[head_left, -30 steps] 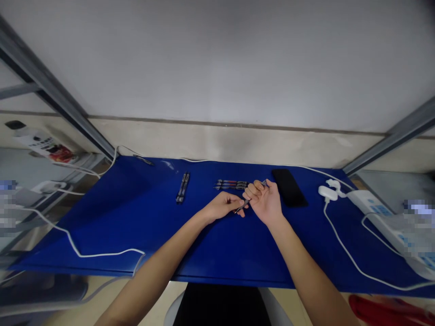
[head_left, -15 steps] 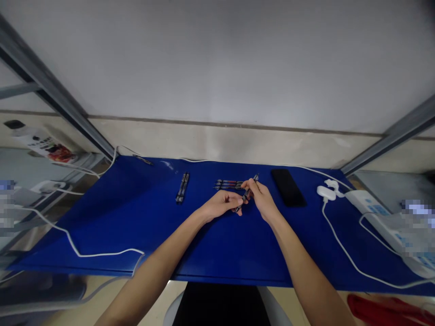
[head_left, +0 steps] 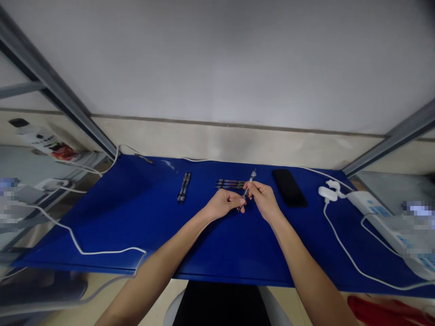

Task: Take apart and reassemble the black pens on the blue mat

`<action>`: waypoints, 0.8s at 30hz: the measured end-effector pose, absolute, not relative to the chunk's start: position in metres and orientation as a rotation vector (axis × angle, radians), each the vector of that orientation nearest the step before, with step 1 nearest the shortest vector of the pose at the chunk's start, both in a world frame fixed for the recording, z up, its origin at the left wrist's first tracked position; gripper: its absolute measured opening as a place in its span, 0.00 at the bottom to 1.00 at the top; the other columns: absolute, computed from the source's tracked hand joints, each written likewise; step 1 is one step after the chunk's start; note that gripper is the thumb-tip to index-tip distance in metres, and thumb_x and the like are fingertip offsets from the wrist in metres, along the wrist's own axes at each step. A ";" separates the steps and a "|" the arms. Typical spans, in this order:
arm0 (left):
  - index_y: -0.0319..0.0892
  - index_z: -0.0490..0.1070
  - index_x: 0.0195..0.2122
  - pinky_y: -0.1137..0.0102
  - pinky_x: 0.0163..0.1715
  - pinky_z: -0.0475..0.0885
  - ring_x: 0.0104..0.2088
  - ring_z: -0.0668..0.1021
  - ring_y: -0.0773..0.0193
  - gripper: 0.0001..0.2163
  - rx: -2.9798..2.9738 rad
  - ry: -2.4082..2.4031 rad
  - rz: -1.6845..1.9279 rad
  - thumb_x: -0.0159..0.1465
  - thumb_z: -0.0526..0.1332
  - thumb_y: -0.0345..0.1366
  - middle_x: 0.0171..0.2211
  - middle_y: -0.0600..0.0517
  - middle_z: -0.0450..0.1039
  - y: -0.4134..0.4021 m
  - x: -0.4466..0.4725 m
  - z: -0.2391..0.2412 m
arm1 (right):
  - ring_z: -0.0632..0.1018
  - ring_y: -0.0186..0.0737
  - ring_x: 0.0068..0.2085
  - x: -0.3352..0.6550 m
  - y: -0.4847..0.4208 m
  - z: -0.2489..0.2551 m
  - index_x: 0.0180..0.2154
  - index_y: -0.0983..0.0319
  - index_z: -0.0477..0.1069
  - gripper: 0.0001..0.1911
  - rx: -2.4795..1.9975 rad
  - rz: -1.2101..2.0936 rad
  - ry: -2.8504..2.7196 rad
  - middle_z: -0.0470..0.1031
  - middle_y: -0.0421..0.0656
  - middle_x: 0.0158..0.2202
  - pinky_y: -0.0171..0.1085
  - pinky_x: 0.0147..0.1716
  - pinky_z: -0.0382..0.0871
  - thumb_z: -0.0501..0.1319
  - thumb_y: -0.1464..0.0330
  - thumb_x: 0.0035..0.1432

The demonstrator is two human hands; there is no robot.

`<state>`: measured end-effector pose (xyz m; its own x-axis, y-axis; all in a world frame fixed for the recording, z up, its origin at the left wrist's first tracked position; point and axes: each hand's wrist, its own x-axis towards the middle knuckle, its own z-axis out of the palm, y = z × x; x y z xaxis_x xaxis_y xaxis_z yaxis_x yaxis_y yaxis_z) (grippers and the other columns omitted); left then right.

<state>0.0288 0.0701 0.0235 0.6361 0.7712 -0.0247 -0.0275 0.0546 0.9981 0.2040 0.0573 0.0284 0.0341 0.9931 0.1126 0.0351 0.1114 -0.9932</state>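
Observation:
A slim pen point(head_left: 249, 182) with a clear barrel and dark grip is held tilted in front of me, its upper end pointing away. My left hand point(head_left: 221, 203) pinches its lower part between thumb and fingers. Higher up the barrel, my right hand point(head_left: 262, 198) grips it with thumb and forefinger. Just behind the hands lie several pens point(head_left: 228, 184) side by side, their right ends partly hidden by my right hand. Further left, two dark pens point(head_left: 184, 186) rest together, pointing away from me.
A black phone point(head_left: 289, 188) lies right of my hands on the blue table point(head_left: 136, 217). Beyond it are a white earbud case point(head_left: 328, 194), cables and a white power strip point(head_left: 380, 217). Another pen point(head_left: 144, 159) lies at the back left; a bottle point(head_left: 45, 141) stands beyond the left edge.
The held pen has turned more upright, and more of its clear barrel shows. My right hand has shifted slightly along it; the left hand keeps its pinch.

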 end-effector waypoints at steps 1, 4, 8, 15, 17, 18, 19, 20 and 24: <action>0.35 0.78 0.28 0.73 0.27 0.64 0.24 0.72 0.68 0.20 1.438 0.710 0.689 0.59 0.64 0.51 0.25 0.48 0.77 0.069 0.029 0.023 | 0.66 0.33 0.25 0.203 0.057 0.028 0.31 0.63 0.76 0.16 -1.178 1.068 -1.247 0.65 0.36 0.21 0.33 0.27 0.60 0.62 0.56 0.60; 0.37 0.79 0.27 0.74 0.23 0.56 0.20 0.65 0.71 0.21 1.578 0.785 0.698 0.62 0.60 0.52 0.21 0.51 0.73 0.067 0.030 0.025 | 0.66 0.33 0.25 0.202 0.055 0.030 0.31 0.63 0.77 0.16 -1.215 1.008 -1.249 0.64 0.36 0.20 0.34 0.27 0.59 0.61 0.57 0.60; 0.38 0.79 0.27 0.73 0.22 0.52 0.19 0.60 0.73 0.21 1.737 0.834 0.702 0.65 0.57 0.50 0.17 0.56 0.66 0.064 0.028 0.031 | 0.65 0.33 0.25 0.200 0.053 0.031 0.31 0.63 0.78 0.16 -1.252 0.944 -1.257 0.64 0.36 0.20 0.34 0.27 0.58 0.61 0.57 0.61; 0.38 0.77 0.27 0.74 0.24 0.58 0.21 0.66 0.72 0.16 1.616 0.826 0.750 0.63 0.61 0.46 0.21 0.55 0.70 0.074 0.023 0.033 | 0.66 0.32 0.24 0.195 0.053 0.033 0.35 0.63 0.76 0.14 -1.196 0.984 -1.162 0.65 0.35 0.20 0.34 0.27 0.60 0.61 0.58 0.61; 0.38 0.79 0.30 0.73 0.28 0.63 0.25 0.71 0.69 0.13 1.466 0.859 0.843 0.59 0.66 0.45 0.23 0.53 0.73 0.081 0.017 0.033 | 0.68 0.32 0.24 0.196 0.055 0.035 0.38 0.61 0.73 0.11 -1.111 1.011 -1.069 0.67 0.35 0.22 0.34 0.27 0.62 0.63 0.60 0.60; 0.38 0.79 0.32 0.73 0.30 0.65 0.26 0.72 0.68 0.13 1.394 0.891 0.897 0.57 0.68 0.44 0.24 0.52 0.74 0.085 0.013 0.033 | 0.69 0.32 0.24 0.196 0.056 0.035 0.39 0.61 0.72 0.11 -1.079 1.014 -1.030 0.68 0.35 0.23 0.34 0.28 0.64 0.64 0.60 0.58; 0.39 0.80 0.33 0.72 0.31 0.66 0.26 0.73 0.68 0.12 1.325 0.914 0.961 0.56 0.69 0.44 0.25 0.51 0.75 0.089 0.010 0.033 | 0.70 0.32 0.25 0.197 0.057 0.035 0.39 0.61 0.72 0.11 -1.065 1.013 -1.009 0.70 0.35 0.23 0.34 0.28 0.65 0.65 0.61 0.57; 0.39 0.80 0.35 0.72 0.31 0.67 0.27 0.74 0.67 0.13 1.256 0.935 1.022 0.54 0.70 0.43 0.25 0.51 0.76 0.093 0.006 0.032 | 0.72 0.33 0.25 0.198 0.057 0.034 0.39 0.61 0.72 0.11 -1.068 1.012 -1.012 0.71 0.36 0.24 0.34 0.29 0.66 0.66 0.62 0.57; 0.39 0.78 0.28 0.72 0.31 0.68 0.26 0.73 0.69 0.11 1.040 0.929 1.248 0.52 0.72 0.42 0.23 0.52 0.73 0.104 -0.003 0.030 | 0.77 0.37 0.28 0.194 0.056 0.028 0.39 0.63 0.74 0.12 -1.154 1.046 -1.246 0.78 0.43 0.28 0.37 0.32 0.71 0.65 0.62 0.57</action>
<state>-0.0028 0.1044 0.0302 0.1036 0.9946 0.0061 -0.2794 0.0233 0.9599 0.1944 0.0563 0.0276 0.0607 0.9881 0.1410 0.0323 0.1392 -0.9897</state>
